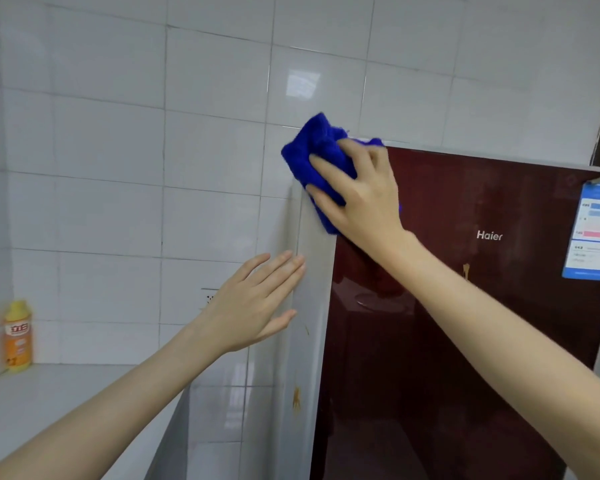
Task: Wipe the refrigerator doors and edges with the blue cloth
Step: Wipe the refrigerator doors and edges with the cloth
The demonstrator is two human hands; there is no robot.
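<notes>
A refrigerator with a glossy dark red door [465,323] and a grey-white side panel [312,289] fills the right half of the view. My right hand [364,195] presses a bunched blue cloth [312,157] against the door's upper left corner, where the door meets the top edge. My left hand [257,303] lies flat with fingers spread, its fingertips resting on the side panel below the cloth. Brownish stains mark the side panel lower down [296,398].
A white tiled wall [136,150] stands behind and to the left. A yellow and orange bottle [17,336] stands on a white tiled counter [49,403] at the lower left. A blue and white label [593,226] sticks to the door's right side.
</notes>
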